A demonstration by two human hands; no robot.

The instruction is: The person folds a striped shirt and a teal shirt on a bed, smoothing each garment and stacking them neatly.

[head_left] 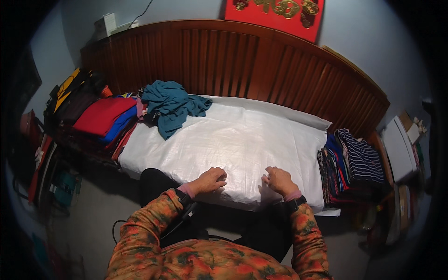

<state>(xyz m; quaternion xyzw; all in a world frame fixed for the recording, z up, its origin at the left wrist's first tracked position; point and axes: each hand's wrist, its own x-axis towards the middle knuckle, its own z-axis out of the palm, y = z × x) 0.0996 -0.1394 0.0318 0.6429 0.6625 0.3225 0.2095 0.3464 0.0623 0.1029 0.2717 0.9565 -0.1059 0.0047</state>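
Note:
My left hand (209, 180) hovers over or rests on the near part of a white sheet (233, 140); I cannot tell if it touches. Its fingers are loosely bent, somewhat apart, and hold nothing. A short way to the right, my right hand (279, 181) is at the same edge, fingers spread, with nothing in them. The sheet covers a long wooden bench. At its far left lies a crumpled teal garment (170, 105), bunched over darker cloth, out of reach of both hands.
Folded clothes in red and blue (105, 116) are piled at the left end. A stack with a striped garment (359, 158) stands at the right end. Behind rises a slatted wooden backrest (219, 56). A dark cable (175, 228) hangs by my left arm.

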